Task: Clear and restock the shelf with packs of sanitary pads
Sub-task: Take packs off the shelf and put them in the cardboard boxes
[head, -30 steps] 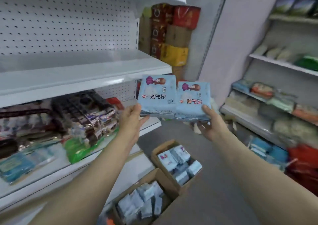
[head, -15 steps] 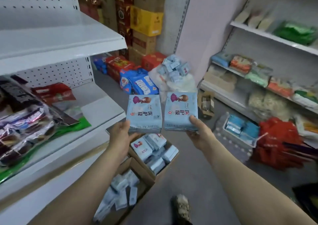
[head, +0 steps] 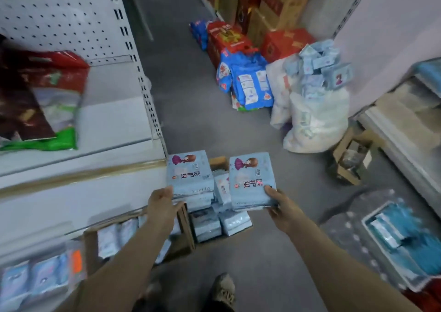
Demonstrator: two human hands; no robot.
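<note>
**Two pad packs held over an open box in the aisle**

The left hand [head: 162,204] grips the lower edge of a pale blue pack of pads [head: 189,175], its fingers curled round the bottom corner. The right hand [head: 280,206] pinches a second blue pack [head: 251,180] at its lower right corner, thumb on the printed face and fingers hidden behind. Both packs are held face up, side by side with a gap between them, and each shows a cartoon figure near the top and large characters lower down.

Directly beneath the two packs sits an open cardboard box [head: 185,225] on the floor [head: 191,120], with more pale packs [head: 235,222] lying loose inside it. A second open box [head: 91,252] stands just beside it, closer to the person and partly hidden by the left forearm; it also holds pale packs.

To the left rises a white shelf unit [head: 114,120] with a pegboard back. Dark red and green bags [head: 43,96] lie on one shelf, and blurred blue packs [head: 35,278] fill the lowest level.

Farther along the aisle a white sack [head: 317,116] overflows with small blue packs, next to bright blue bags [head: 250,85] and red cartons [head: 229,37]. At the right edge a tray [head: 367,218] holds teal packs. A shoe [head: 223,290] shows at the bottom.
</note>
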